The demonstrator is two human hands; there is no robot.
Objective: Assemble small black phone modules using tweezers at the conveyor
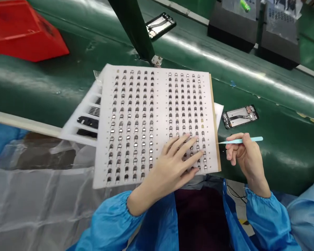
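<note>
Head view: no readable writing on tray (pixel 159 69).

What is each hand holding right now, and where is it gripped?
Right hand pinches slim light-blue tweezers mid-length. Left hand holds nothing, resting flat on the white parts sheet.

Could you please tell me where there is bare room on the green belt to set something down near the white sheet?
Bare belt lies between the red bin and the white sheet. Another bare strip runs behind the sheet toward the black boxes. It is crowded right of the sheet: a phone frame and the right hand with tweezers. The left hand rests on the sheet.
</note>
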